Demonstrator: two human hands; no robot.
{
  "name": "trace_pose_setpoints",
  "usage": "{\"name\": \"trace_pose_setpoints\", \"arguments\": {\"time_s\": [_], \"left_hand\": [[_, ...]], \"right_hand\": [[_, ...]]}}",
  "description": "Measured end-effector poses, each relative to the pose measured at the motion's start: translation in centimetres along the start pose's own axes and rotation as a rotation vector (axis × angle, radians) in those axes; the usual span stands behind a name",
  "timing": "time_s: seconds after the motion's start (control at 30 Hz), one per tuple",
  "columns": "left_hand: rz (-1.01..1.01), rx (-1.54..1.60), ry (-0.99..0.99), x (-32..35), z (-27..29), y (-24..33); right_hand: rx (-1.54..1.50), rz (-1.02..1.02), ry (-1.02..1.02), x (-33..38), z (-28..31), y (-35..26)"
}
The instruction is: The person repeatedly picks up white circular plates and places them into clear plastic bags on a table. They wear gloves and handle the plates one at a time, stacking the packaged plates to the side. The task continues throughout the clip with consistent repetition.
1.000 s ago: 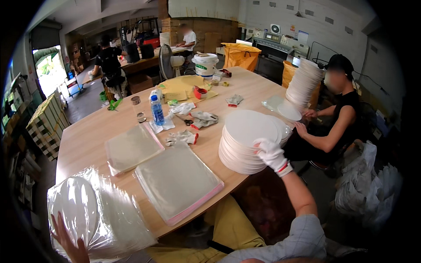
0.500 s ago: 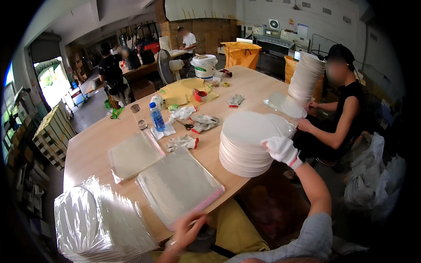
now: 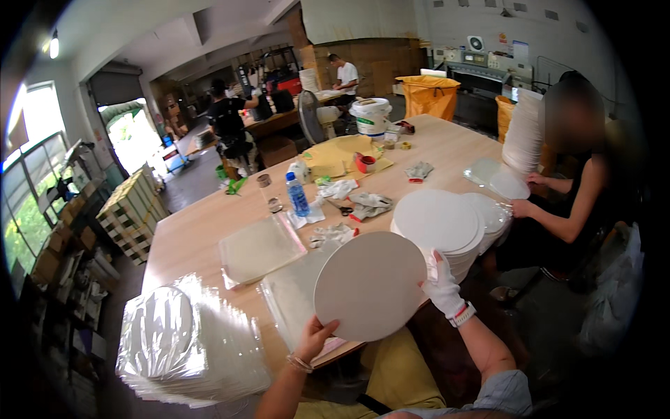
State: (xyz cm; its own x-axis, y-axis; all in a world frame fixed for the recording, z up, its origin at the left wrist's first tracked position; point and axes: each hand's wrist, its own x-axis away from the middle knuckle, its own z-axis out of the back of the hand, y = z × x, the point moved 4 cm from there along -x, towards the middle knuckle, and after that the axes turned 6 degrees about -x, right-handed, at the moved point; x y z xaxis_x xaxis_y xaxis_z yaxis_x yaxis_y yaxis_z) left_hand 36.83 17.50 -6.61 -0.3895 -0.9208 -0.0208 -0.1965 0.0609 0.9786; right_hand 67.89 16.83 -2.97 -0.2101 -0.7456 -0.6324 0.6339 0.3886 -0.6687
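Note:
Tilted up in front of me is a round whitish disc (image 3: 370,286), held at opposite edges. My left hand (image 3: 315,338), bare, pinches its lower left rim with the thumb on its face. The right rim is gripped by my right hand (image 3: 442,285), which wears a white glove. Behind the disc, to the right, stands a stack of similar discs (image 3: 438,219). Partly hidden under the held disc lies a pile of clear flat plastic bags (image 3: 287,286). A second pile of clear bags (image 3: 255,250) lies farther back. Bagged discs (image 3: 164,332) are piled at the near left.
A blue-capped bottle (image 3: 297,195), scissors (image 3: 343,208) and work gloves (image 3: 368,205) lie mid-table. Yellow sheets (image 3: 340,156), red tape (image 3: 363,163) and a white bucket (image 3: 370,117) are farther back. On the right sits a co-worker (image 3: 576,202) beside a tall disc stack (image 3: 523,133).
My right hand has brought a disc from the stack leftward and nearer to me. My left hand has risen to take its other edge. The whole view has shifted.

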Motion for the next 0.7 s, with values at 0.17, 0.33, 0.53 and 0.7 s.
{"name": "trace_pose_setpoints", "arguments": {"time_s": [0.17, 0.33, 0.53, 0.7], "left_hand": [[-0.083, -0.312, 0.099, 2.3, 8.6, -0.8], [-0.236, -0.140, 0.420, 2.1, 11.5, -6.0], [-0.205, -0.201, 0.548, 1.2, 13.8, -9.5], [-0.285, -0.351, 0.544, 0.6, 10.7, -6.5]], "right_hand": [[-0.447, -0.281, -0.507, 0.2, -12.4, 5.5], [-0.571, -0.351, -0.681, 2.8, -15.8, 3.0], [-0.095, 0.117, -0.702, 2.3, -15.1, 2.8], [-0.086, -0.019, -0.644, 3.6, -9.3, 4.4]]}}
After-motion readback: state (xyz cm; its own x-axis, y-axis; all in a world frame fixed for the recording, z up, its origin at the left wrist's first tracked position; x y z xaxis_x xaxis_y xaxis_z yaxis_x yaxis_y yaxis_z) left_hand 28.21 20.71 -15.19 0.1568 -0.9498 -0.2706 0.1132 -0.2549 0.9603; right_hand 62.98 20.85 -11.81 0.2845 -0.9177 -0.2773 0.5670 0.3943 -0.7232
